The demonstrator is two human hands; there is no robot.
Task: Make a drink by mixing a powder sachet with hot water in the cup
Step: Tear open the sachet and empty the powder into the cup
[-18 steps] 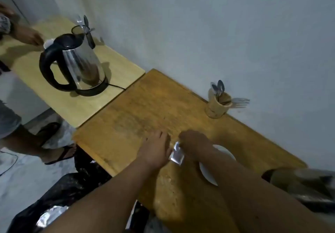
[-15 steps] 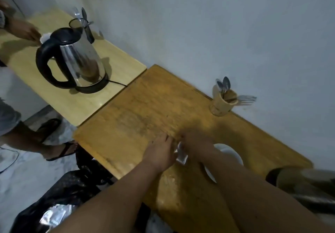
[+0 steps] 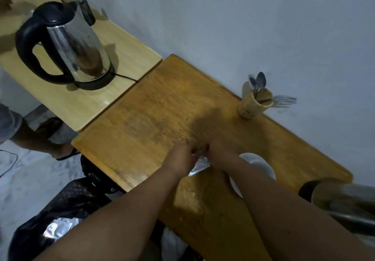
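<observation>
1. Pale grey wall behind; a worn orange-brown tabletop (image 3: 158, 118) butts against a lighter wooden tabletop (image 3: 125, 57) on the left.
2. Both hands meet near the front edge of the darker top. Left hand (image 3: 180, 159) and right hand (image 3: 220, 151) each pinch the silver powder sachet (image 3: 199, 165), fingers closed on its upper end; the lower corner hangs free between the wrists.
3. Whether the sachet is torn yet cannot be told: the top is hidden by fingers and blurred. Judged step: opening it.
4. White cup (image 3: 261, 165) sits just beside the right forearm, partly hidden. No powder or water visible in the part that shows.
5. Steel electric kettle (image 3: 69, 43) stands on its base on the lighter top, well apart from the cup, untouched.
6. Bamboo holder (image 3: 253, 106) with spoons (image 3: 257, 82) and a fork by the wall; none taken.
7. Left to do, as judged: finish opening, tip powder in, pour hot water, stir. Task is at an early stage.
8. Another person's leg and sandal at far left, on the floor.
</observation>
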